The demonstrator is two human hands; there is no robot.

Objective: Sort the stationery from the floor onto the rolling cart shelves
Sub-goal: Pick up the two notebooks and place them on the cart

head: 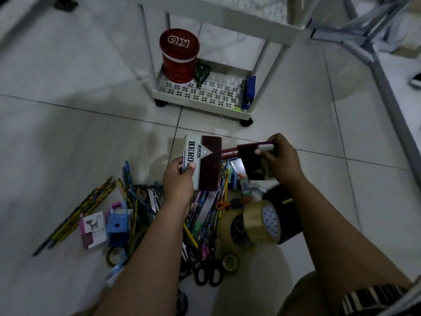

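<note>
I see the white cart standing on the tiled floor, its bottom shelf perforated with a pinwheel pattern. On that shelf, in the far left corner, stands a red canister with a lid marked "KG"; touching its right side lies a green tape dispenser. A blue stapler lies along the shelf's right edge against the post. An upper shelf crosses the top of the view; its contents I cannot tell.

Nearer to me, the pile of stationery spreads over the floor. Two clear tape rolls lean together at the right, against a black object whose kind I cannot tell. Loose pencils fan out at the left, beside a small box with a cat picture and a blue sharpener. Black scissors lie at the near edge, with a small green tape roll just beside them.

My left hand grips a tin marked "HERO" by its lower left edge, thumb across the face, held above the pile. My right hand curls its fingers round a dark case and a pen-like item at its top, also above the pile.
</note>
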